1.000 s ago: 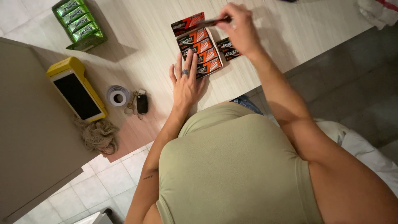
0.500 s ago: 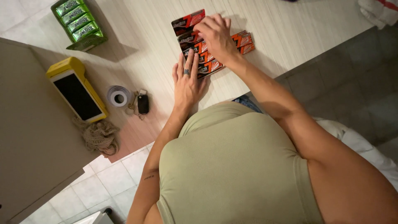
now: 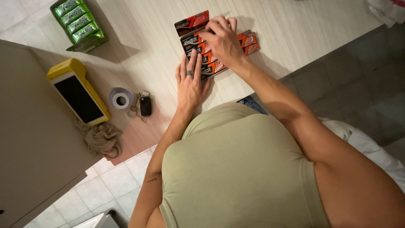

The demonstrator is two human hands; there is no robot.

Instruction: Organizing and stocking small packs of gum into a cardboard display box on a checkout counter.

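Observation:
A display box of red and black gum packs [image 3: 198, 40] lies on the pale wooden counter [image 3: 295, 25]. My left hand [image 3: 190, 82] rests flat with fingers spread, its fingertips on the box's near edge; a ring sits on one finger. My right hand [image 3: 221, 40] lies on top of the box with fingers curled over the packs. Two loose red packs [image 3: 249, 41] stick out to the right of that hand. What the right fingers grip is hidden under the hand.
A green box of gum packs [image 3: 80, 25] stands at the far left of the counter. Nearer lie a yellow card terminal [image 3: 78, 93], a roll of tape [image 3: 120, 98], a car key [image 3: 145, 105] and a bundle of twine [image 3: 100, 138]. A white cloth [image 3: 386, 10] sits at the top right.
My right hand, raised above the box with a thin dark object a second ago, has come down onto the packs. Red packs now show right of it. The left hand has stayed put.

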